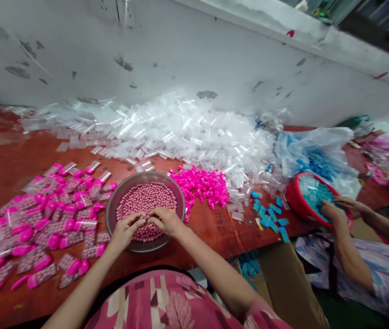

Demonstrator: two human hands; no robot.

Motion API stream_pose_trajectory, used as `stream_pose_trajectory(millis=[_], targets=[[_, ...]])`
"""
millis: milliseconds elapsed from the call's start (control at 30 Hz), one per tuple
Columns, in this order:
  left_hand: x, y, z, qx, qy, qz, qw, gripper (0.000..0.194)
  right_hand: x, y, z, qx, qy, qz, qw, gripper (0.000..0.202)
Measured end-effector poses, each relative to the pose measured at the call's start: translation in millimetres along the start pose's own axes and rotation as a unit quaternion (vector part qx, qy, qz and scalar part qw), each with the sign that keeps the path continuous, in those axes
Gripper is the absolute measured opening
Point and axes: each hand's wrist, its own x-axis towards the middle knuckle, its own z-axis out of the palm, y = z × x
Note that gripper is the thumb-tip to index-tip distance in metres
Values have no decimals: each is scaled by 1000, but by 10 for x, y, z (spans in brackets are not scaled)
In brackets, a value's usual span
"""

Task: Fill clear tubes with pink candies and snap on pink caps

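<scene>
A round metal bowl (111,211) full of small pink beads (148,194) stands at the table's front edge. Over the beads, my left hand (127,228) and my right hand (165,221) meet with their fingertips pinched together. Something small and pinkish seems to be between them, but the fingers hide most of it. Left of the bowl lies a spread of clear packets with bright pink caps (60,205), filled with the same beads. Loose bright pink caps (203,185) are heaped just right of the bowl.
Empty clear plastic containers (187,128) are piled along the wall. On the right, a co-worker's hands (334,211) work in a red basin (293,201) of blue beads. Blue-capped packets (271,214) lie before it, and a clear bag (321,151) of blue pieces behind it.
</scene>
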Motion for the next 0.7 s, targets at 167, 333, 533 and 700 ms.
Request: stream_pose_trajectory(millis=[167,333,533,700], targets=[[53,-11,-11,89,19,26,995,31,-44,92,18,-23,22,25,999,15],[127,-102,-34,-64,73,-52,994,42,-259,433,-365,-167,120,90,974,21],[192,90,120,-209,28,-84,974,35,-449,1284,-967,-427,-21,208,880,28],[234,312,218,-308,0,-117,944,35,-331,1613,-1077,-436,-112,142,882,24]])
